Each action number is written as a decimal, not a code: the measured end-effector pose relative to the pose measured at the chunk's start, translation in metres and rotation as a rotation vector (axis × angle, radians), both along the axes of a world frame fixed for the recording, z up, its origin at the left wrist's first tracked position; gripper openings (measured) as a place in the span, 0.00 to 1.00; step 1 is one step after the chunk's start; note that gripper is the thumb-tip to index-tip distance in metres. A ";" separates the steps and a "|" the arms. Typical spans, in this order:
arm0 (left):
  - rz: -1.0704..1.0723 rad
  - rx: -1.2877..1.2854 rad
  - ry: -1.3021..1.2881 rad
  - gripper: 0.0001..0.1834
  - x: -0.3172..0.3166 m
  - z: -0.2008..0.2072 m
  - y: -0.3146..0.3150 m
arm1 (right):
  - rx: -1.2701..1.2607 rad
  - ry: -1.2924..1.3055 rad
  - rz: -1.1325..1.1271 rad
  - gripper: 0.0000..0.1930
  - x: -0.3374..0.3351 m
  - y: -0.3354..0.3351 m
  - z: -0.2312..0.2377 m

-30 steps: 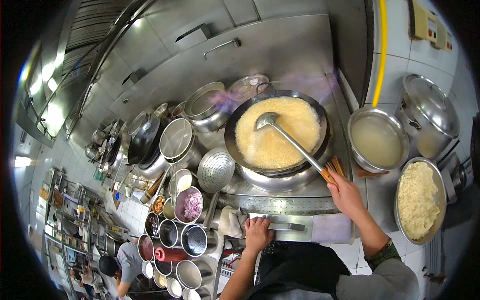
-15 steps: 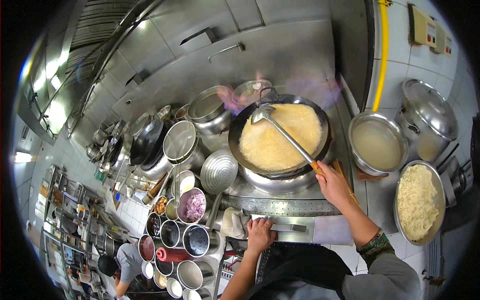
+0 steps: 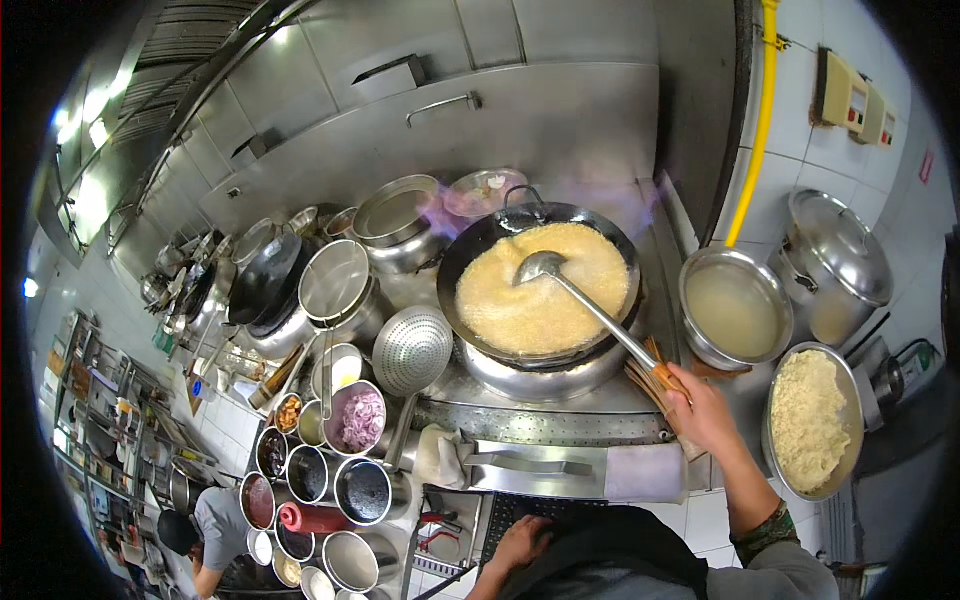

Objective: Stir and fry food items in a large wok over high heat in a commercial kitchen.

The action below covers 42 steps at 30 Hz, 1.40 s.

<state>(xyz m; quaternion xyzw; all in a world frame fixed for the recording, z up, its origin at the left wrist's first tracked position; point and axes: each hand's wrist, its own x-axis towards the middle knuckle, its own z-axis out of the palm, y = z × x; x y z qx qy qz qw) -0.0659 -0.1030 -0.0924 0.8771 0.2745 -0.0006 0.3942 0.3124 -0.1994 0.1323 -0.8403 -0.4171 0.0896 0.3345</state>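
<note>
The ladle point(image 3: 605, 318) is in the wok point(image 3: 470, 250), its head on or just above frothy yellow liquid point(image 3: 530, 318), its handle slanting past the near right rim. The right grip point(image 3: 703, 408) is closed around the wooden handle end, just beside a stick bundle point(image 3: 650, 390). The left grip point(image 3: 523, 541) is near the apron point(image 3: 600, 552), fingers loosely bent; I cannot tell whether it holds anything. A skimmer point(image 3: 412, 350) lies left of the wok.

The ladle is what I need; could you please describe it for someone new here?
Find the big black wok near the picture's middle, holding foamy yellow liquid. The ladle slants across it, gripped by its brown end in the person's right hand. Unlike the skimmer full of holes left of the wok, the ladle's bowl shows none.
</note>
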 end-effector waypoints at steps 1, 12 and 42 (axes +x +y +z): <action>-0.007 -0.006 -0.009 0.22 0.002 -0.017 0.002 | -0.005 -0.047 0.000 0.23 0.002 -0.006 0.006; -0.076 0.057 0.309 0.37 0.036 -0.137 0.024 | 0.032 0.028 -0.004 0.21 -0.011 -0.047 0.067; -0.292 0.077 0.612 0.41 0.082 -0.154 0.016 | 0.048 0.182 -0.047 0.20 -0.028 -0.116 0.095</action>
